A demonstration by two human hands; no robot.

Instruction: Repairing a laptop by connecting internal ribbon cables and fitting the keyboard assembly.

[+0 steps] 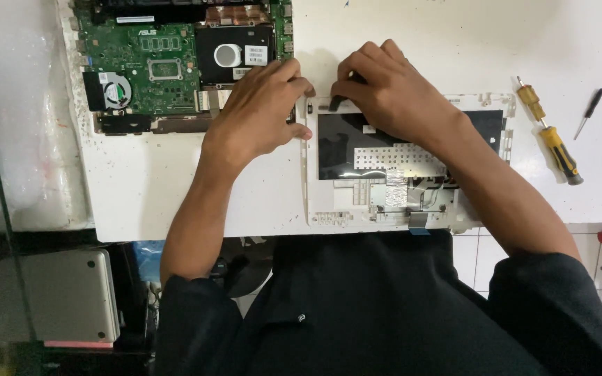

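both hands work the top-left corner of the white laptop cover [329, 202] lying on the counter [175, 195]: left hand [259, 111] braces its edge, fingers curled; right hand [377, 87] pinches a small dark part [334, 103]. best to lift gently, keeping the cover flat. green motherboard [155, 63] sits left, screwdrivers [548, 132] right.

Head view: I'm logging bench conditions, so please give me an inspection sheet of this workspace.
Surface: white table, scuffed and stained.
Job's things: white laptop cover, inner side up; green circuit board with fan beside it.
Clutter: yellow-handled screwdriver; small dark screwdriver.
Hands: left hand on the cover's upper left edge; right hand pinches a small dark part at its top edge.
Cables: flat ribbon at the cover's near edge.
Surroundings: grey laptop lower left; tiled floor.
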